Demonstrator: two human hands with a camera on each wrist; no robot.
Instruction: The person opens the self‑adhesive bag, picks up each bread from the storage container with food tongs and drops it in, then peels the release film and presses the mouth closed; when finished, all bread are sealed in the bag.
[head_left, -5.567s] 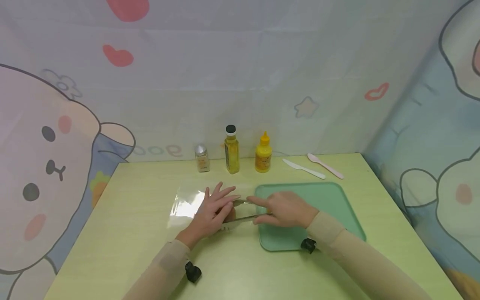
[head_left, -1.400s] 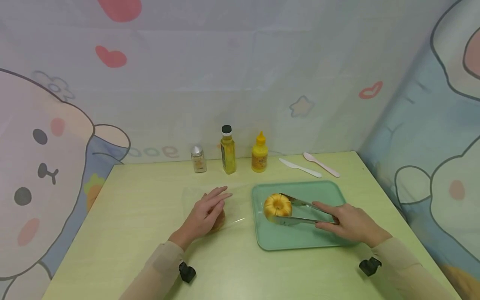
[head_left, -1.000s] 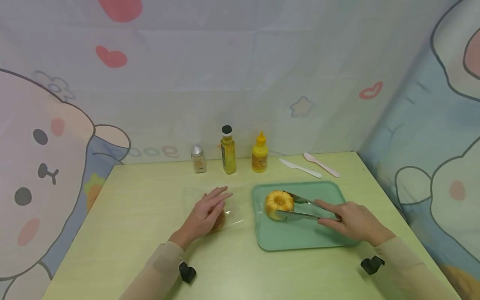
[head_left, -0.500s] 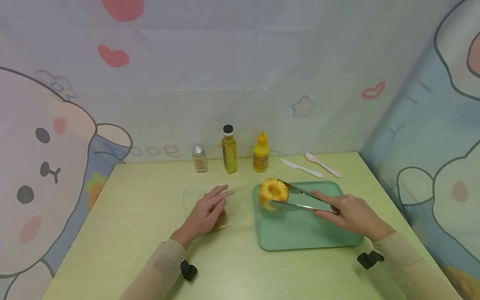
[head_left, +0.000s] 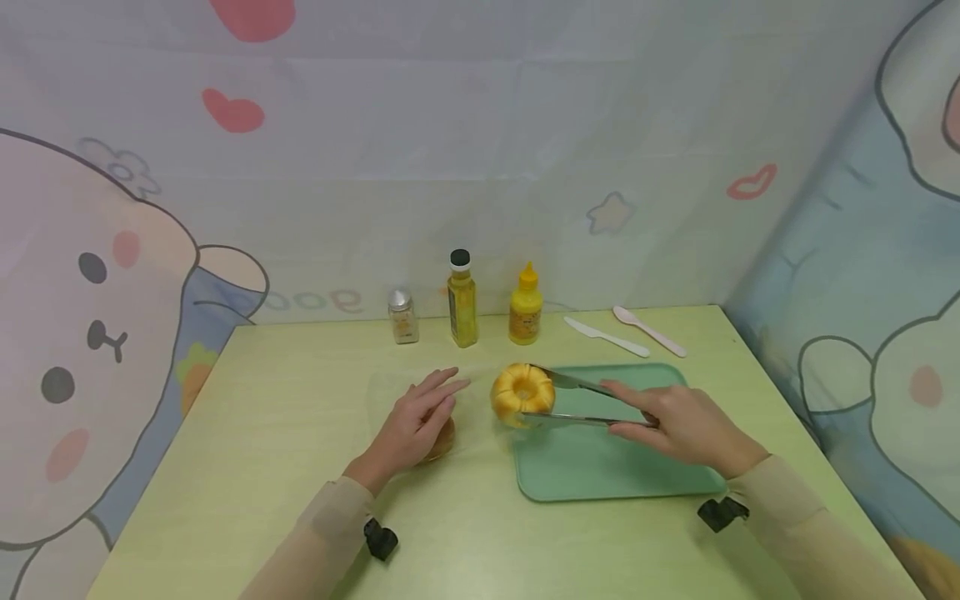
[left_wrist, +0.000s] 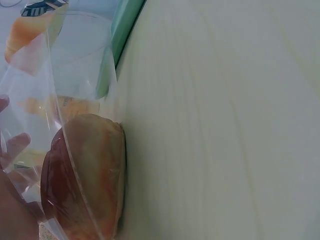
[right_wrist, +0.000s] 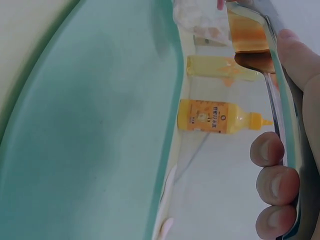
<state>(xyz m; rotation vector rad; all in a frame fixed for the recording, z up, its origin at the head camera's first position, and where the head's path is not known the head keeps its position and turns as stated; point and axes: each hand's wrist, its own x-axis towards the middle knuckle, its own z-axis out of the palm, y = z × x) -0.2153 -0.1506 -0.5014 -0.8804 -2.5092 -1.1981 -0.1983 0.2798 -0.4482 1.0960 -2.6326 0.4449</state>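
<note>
My right hand (head_left: 686, 429) grips metal tongs (head_left: 592, 419), whose arms pinch a golden, ring-shaped bread roll (head_left: 522, 393) with a dimpled centre. The roll is over the left edge of the green tray (head_left: 622, 475). My left hand (head_left: 412, 421) has its fingers extended at a clear plastic bag (left_wrist: 80, 30). A brown bun (left_wrist: 95, 170) lies in the bag on the table, partly hidden by that hand in the head view. In the left wrist view the bag's film stands up with fingers (left_wrist: 17, 145) seen through it. The right wrist view shows fingers curled round the tongs.
Along the back stand a silver-capped shaker (head_left: 403, 318), an oil bottle (head_left: 462, 304) with a black cap, and a yellow squeeze bottle (head_left: 526, 308). A white plastic knife (head_left: 607, 338) and a pink spoon (head_left: 651, 332) lie behind the tray.
The tongs have lifted the roll from the tray and carried it left, towards the bag. Earlier, both hands were together at the bag with the tongs. My left hand has since stayed nearly still.
</note>
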